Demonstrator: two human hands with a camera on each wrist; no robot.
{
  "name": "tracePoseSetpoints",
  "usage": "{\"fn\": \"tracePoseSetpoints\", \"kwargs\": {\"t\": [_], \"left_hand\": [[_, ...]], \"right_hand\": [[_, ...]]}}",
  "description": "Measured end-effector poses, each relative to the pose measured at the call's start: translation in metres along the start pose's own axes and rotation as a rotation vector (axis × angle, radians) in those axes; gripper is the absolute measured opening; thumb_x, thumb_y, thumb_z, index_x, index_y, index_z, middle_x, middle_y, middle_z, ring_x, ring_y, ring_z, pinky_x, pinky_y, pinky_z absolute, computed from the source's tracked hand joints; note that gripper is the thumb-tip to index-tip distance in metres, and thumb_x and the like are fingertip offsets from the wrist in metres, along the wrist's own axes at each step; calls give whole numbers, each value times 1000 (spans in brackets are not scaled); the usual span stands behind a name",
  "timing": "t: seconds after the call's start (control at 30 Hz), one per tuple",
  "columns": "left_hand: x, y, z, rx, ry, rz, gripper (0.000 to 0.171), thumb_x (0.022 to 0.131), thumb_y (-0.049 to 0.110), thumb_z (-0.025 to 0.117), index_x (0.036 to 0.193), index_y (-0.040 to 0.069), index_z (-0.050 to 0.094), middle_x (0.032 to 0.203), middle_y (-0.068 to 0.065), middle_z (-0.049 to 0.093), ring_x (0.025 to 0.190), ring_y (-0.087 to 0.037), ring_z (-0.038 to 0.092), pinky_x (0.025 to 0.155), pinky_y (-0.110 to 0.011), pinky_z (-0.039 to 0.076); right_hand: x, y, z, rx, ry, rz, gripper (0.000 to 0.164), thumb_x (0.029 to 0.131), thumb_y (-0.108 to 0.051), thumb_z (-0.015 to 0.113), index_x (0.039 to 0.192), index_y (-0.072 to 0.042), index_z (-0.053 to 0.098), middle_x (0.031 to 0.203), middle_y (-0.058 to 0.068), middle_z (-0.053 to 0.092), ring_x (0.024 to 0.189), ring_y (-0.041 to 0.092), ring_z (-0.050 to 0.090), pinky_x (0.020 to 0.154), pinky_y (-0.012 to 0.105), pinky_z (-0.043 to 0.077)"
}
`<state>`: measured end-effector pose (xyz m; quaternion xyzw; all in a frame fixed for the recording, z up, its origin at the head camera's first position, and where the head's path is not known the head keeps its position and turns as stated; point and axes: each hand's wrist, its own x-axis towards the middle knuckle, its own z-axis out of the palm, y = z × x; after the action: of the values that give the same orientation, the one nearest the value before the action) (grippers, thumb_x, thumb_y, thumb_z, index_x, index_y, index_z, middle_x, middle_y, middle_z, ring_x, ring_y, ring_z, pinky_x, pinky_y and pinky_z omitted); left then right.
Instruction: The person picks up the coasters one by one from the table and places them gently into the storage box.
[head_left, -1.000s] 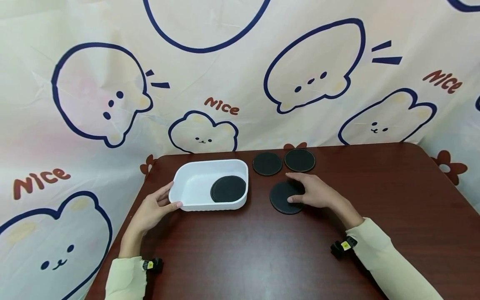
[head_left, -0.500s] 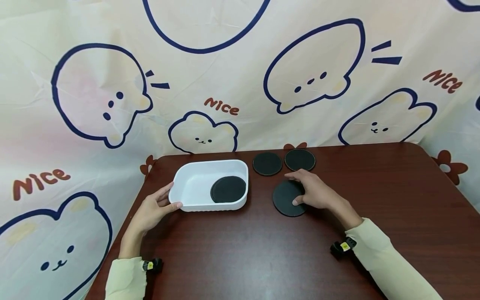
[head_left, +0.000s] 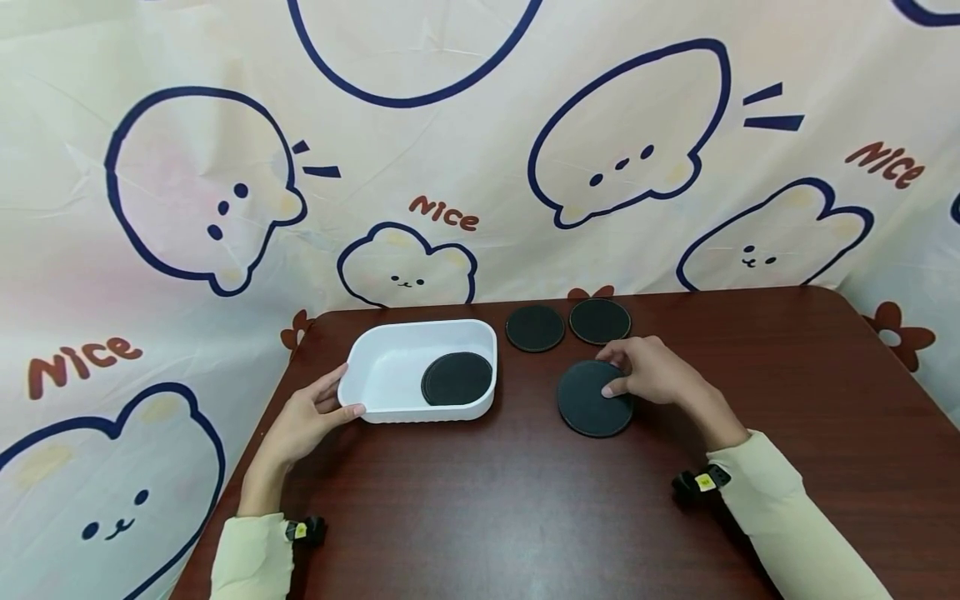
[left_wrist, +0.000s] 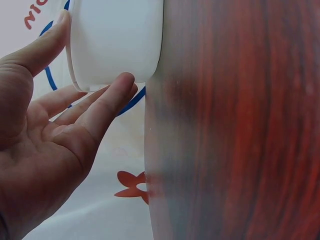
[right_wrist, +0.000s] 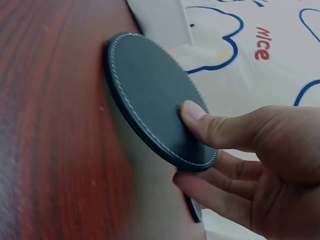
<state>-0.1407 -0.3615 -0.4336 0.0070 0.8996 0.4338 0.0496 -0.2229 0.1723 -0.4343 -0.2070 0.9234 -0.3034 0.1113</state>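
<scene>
My right hand pinches a round black coaster, thumb on its upper face and fingers at the underside. In the right wrist view, light stitching runs around the rim of this coaster. My left hand grips the left end of a white plastic tray, its thumb along the near side and its fingers around the end. Inside the tray, at the right, lies another black coaster. Part of the tray also shows between thumb and fingers in the left wrist view.
Two more black coasters, one on the left and one on the right, lie side by side near the back edge of the dark brown table. A cloth printed with cartoon bears hangs behind it.
My right hand has closed its fingers around the coaster's edge and drawn it slightly to the right and toward me. The left hand and the tray stay where they were.
</scene>
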Motion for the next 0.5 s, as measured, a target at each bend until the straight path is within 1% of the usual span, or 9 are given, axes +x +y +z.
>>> {"fn": "tracePoseSetpoints", "kwargs": {"t": [0.1, 0.2, 0.3, 0.37, 0.5], "left_hand": [[0, 0, 0, 2, 1, 2, 91, 99, 31, 80, 170, 5, 28, 166, -29, 43, 144, -48, 56, 105, -41, 58], [0, 0, 0, 6, 1, 2, 91, 100, 31, 79, 170, 5, 28, 166, -29, 43, 144, -48, 56, 105, -41, 58], [0, 1, 0, 11, 0, 0, 91, 100, 31, 79, 170, 5, 27, 166, -28, 43, 144, -48, 56, 105, -42, 57], [0, 1, 0, 12, 0, -2, 91, 100, 31, 79, 170, 5, 27, 166, -28, 43, 144, -48, 56, 106, -43, 56], [0, 1, 1, 7, -1, -7, 92, 100, 32, 79, 170, 6, 27, 167, -28, 42, 144, -48, 56, 107, -46, 53]], "right_hand": [[-2, 3, -6, 26, -39, 17, 39, 93, -17, 86, 128, -4, 74, 108, 12, 74, 83, 19, 70, 72, 36, 63], [-4, 7, -11, 93, -46, 26, 36, 96, -13, 82, 128, -2, 72, 108, 15, 71, 75, 16, 70, 65, 33, 64], [-7, 14, -16, 179, -35, 30, 34, 97, -9, 80, 128, 0, 71, 107, 16, 68, 79, 17, 72, 67, 35, 66], [-8, 17, -18, 247, -31, 40, 33, 97, -7, 79, 128, 0, 71, 106, 16, 69, 81, 19, 73, 69, 36, 67], [-8, 23, -23, 367, -30, 61, 39, 99, -8, 77, 134, 3, 66, 112, 19, 71, 86, 21, 76, 73, 37, 69]]}}
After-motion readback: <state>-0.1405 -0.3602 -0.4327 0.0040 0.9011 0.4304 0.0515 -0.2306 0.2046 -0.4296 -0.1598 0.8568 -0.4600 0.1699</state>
